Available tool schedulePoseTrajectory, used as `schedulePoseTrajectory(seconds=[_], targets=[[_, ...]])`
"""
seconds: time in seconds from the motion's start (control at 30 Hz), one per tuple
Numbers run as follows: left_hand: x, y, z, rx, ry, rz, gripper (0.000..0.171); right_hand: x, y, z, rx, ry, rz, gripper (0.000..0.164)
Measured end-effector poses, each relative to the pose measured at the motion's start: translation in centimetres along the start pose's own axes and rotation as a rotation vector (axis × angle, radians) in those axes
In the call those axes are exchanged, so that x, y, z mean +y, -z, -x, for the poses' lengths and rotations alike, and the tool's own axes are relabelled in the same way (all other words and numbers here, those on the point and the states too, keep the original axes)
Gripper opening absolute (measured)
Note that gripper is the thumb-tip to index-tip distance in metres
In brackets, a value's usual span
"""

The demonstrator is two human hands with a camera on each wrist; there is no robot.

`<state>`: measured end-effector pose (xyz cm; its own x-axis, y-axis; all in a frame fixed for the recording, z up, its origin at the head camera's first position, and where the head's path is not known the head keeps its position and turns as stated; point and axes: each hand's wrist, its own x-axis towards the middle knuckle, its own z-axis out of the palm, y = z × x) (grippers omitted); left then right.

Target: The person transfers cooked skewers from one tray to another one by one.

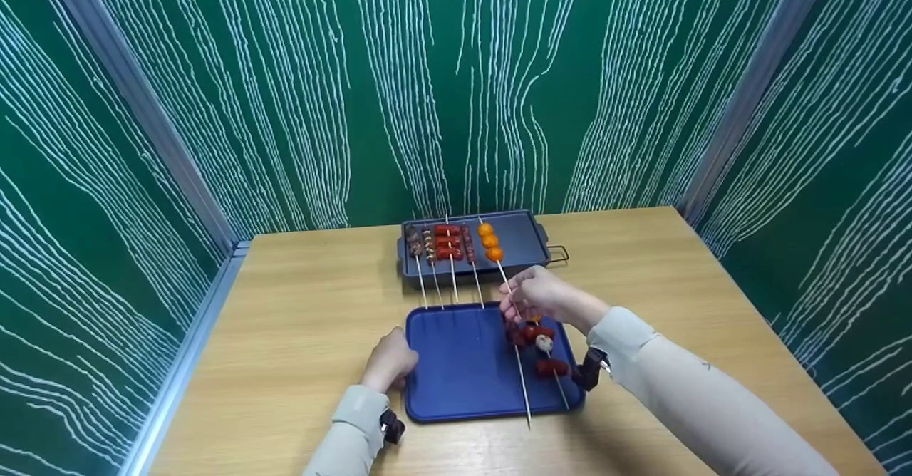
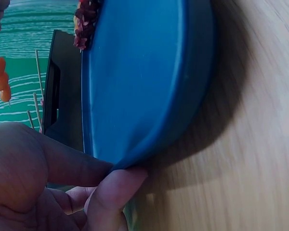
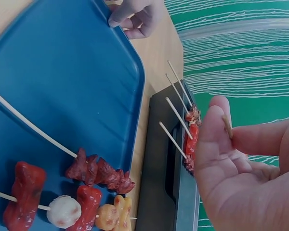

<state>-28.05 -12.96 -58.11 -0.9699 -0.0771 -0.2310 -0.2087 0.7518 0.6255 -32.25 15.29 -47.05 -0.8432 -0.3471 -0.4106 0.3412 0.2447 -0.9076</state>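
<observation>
Clearly, the blue rectangular tray [image 1: 456, 362] could slide if the left hand [image 1: 392, 358], pinching its left edge, tugs. Nearer the right edge of the dark rectangular grill [image 1: 519, 237], the orange-balled wooden skewer [image 1: 489, 241] could roll, the right hand [image 1: 545, 294] pinching only its stick.

Middle of tray [image 1: 456, 362] free, skewers [image 1: 551, 368] blocking right

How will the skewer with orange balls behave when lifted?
The skewer probably stays stiff, since its stick looks straight. Its balls sit near one end and the right hand pinches the bare stick, so that end may dip. Being round, they might let it roll.
</observation>
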Motion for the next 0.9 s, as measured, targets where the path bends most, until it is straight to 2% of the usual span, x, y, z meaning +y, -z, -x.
schedulePoseTrajectory(seconds=[0.3,0.57,0.9], targets=[[-0.1,-0.1,0.1,-0.008,0.001,0.005,0.037,1.1,0.1,0.4,-0.057,-0.003,-0.013,0.021],[0.0,0.1,0.2,-0.009,0.005,0.014,0.035,1.9,0.1,0.9,-0.060,-0.040,-0.065,0.024],[0.1,0.4,0.4,-0.009,-0.024,-0.009,0.029,3.2,-0.4,1.2,-0.075,-0.040,-0.011,0.021]])
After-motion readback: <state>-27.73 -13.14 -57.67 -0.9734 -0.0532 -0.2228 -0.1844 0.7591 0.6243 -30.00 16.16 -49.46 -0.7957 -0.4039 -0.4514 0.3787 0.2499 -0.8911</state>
